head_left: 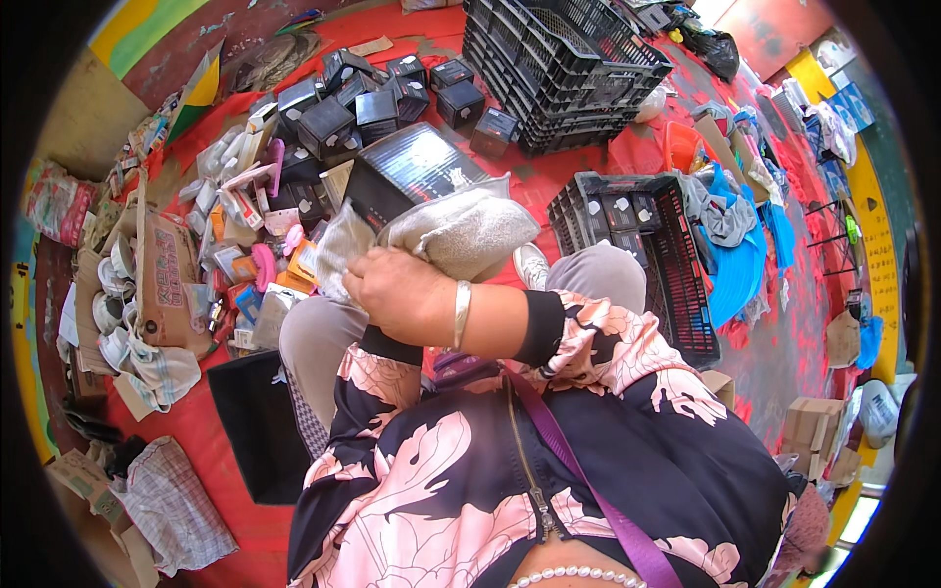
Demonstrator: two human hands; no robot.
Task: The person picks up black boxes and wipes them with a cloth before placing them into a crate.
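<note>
Currently in hand: one grey bag

Bag, grey, full-looking: in front of the person, just beyond the knees, overlapping the near side of a large black box.

Right hand, bangle at wrist: fingers curled, grasping the near end of the bag.

Left hand: hidden behind the right forearm; state of its fingers cannot be told.

Surroundings, beyond: small black boxes, heaped; black crates, stacked.

To the right: one crate, similar small boxes inside.

To the left: carton, beside white cups; black bin, open, on red floor covering.
</note>
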